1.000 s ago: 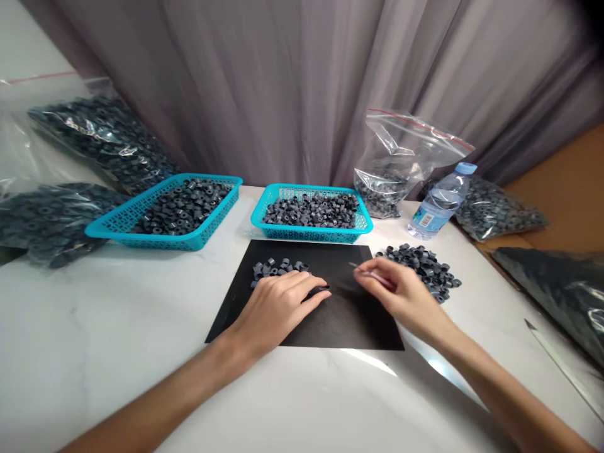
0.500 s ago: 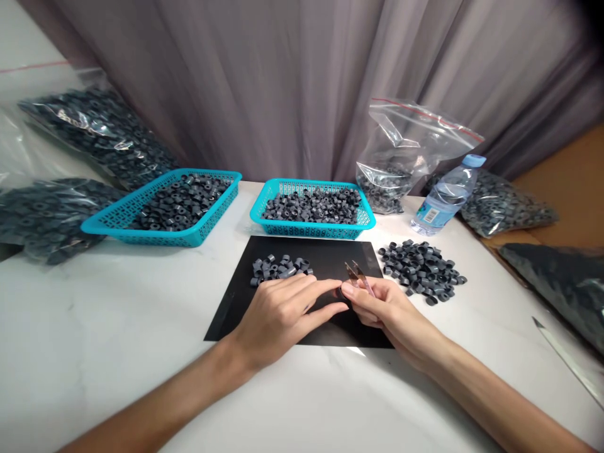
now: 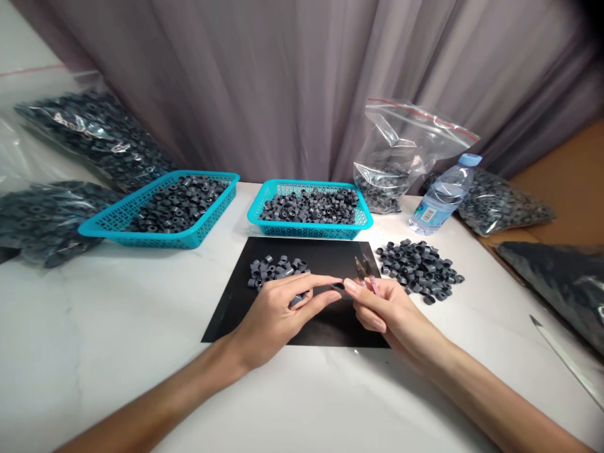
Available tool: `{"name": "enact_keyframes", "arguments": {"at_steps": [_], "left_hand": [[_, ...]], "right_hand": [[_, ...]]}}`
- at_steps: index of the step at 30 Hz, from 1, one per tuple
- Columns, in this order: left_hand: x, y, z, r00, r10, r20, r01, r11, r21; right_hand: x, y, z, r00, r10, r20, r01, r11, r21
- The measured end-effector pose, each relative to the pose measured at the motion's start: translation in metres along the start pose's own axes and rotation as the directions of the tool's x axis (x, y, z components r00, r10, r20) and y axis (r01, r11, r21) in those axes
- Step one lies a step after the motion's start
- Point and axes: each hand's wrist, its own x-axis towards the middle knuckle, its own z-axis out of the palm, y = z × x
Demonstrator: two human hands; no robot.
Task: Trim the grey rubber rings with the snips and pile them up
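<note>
Above a black mat (image 3: 325, 327), my left hand (image 3: 276, 314) pinches a small dark grey plastic ring (image 3: 338, 287) between thumb and forefinger. Another grey ring (image 3: 296, 300) is tucked among its curled fingers. My right hand (image 3: 382, 308) is closed around pink-handled tweezers (image 3: 368, 272), their two metal tips pointing up and apart. Its thumb and fingertip meet the pinched ring's right edge. Behind my left hand lies a small heap of grey rings (image 3: 274, 270) on the mat, partly hidden by the fingers. A bigger pile of rings (image 3: 419, 267) sits right of the mat.
Two turquoise baskets, one at left (image 3: 193, 239) and one in the middle (image 3: 306, 228), hold many grey pieces. Clear bags of pieces stand at left (image 3: 94, 138) and back right (image 3: 384, 182). A water bottle (image 3: 441, 198) stands beside a cardboard box (image 3: 570, 182).
My right hand has tilted the tweezers slightly rightward. The pinched ring shows more clearly between my hands, and the ring tucked in my left fingers has come into clearer view.
</note>
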Motion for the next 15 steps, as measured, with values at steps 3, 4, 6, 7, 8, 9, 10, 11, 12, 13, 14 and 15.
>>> {"name": "enact_keyframes", "arguments": {"at_steps": [3, 4, 6, 7, 8, 9, 10, 11, 12, 13, 14, 15], "left_hand": [[0.0007, 0.0034, -0.0008, 0.994, -0.102, 0.029, 0.104, 0.991, -0.078], [0.0009, 0.0044, -0.0010, 0.992, -0.121, 0.037, 0.124, 0.988, -0.093], [0.0012, 0.0061, -0.0015, 0.987, -0.153, 0.051, 0.158, 0.982, -0.106], [0.0014, 0.0069, -0.0016, 0.984, -0.166, 0.056, 0.172, 0.979, -0.111], [0.0014, 0.0074, -0.0016, 0.982, -0.180, 0.060, 0.186, 0.976, -0.115], [0.0014, 0.0078, -0.0016, 0.979, -0.193, 0.062, 0.199, 0.973, -0.120], [0.0012, 0.0080, -0.0014, 0.977, -0.206, 0.064, 0.212, 0.969, -0.126], [0.0010, 0.0080, -0.0012, 0.974, -0.217, 0.064, 0.224, 0.966, -0.132], [0.0007, 0.0078, -0.0010, 0.972, -0.226, 0.065, 0.233, 0.963, -0.137], [0.0003, 0.0075, -0.0008, 0.971, -0.231, 0.068, 0.239, 0.961, -0.140], [0.0001, 0.0072, -0.0006, 0.970, -0.234, 0.071, 0.242, 0.960, -0.144], [-0.0001, 0.0071, -0.0004, 0.969, -0.236, 0.074, 0.245, 0.958, -0.148]], "right_hand": [[-0.0010, -0.0006, 0.0004, 1.000, 0.005, 0.000, -0.005, 1.000, 0.012], [-0.0014, -0.0009, 0.0007, 1.000, 0.006, -0.001, -0.006, 1.000, 0.017], [-0.0023, -0.0020, 0.0017, 1.000, 0.006, -0.004, -0.006, 1.000, 0.026], [-0.0027, -0.0027, 0.0024, 1.000, 0.005, -0.008, -0.005, 1.000, 0.030], [-0.0029, -0.0035, 0.0031, 1.000, 0.005, -0.014, -0.004, 0.999, 0.033], [-0.0031, -0.0044, 0.0039, 1.000, 0.003, -0.021, -0.002, 0.999, 0.036], [-0.0032, -0.0052, 0.0047, 1.000, 0.001, -0.029, 0.000, 0.999, 0.039], [-0.0034, -0.0060, 0.0056, 0.999, 0.000, -0.037, 0.001, 0.999, 0.040], [-0.0035, -0.0068, 0.0065, 0.999, 0.001, -0.047, 0.001, 0.999, 0.040], [-0.0037, -0.0075, 0.0074, 0.998, 0.002, -0.058, 0.000, 0.999, 0.038], [-0.0039, -0.0081, 0.0083, 0.998, 0.006, -0.066, -0.004, 0.999, 0.035], [-0.0042, -0.0087, 0.0092, 0.997, 0.008, -0.074, -0.005, 0.999, 0.033]]}}
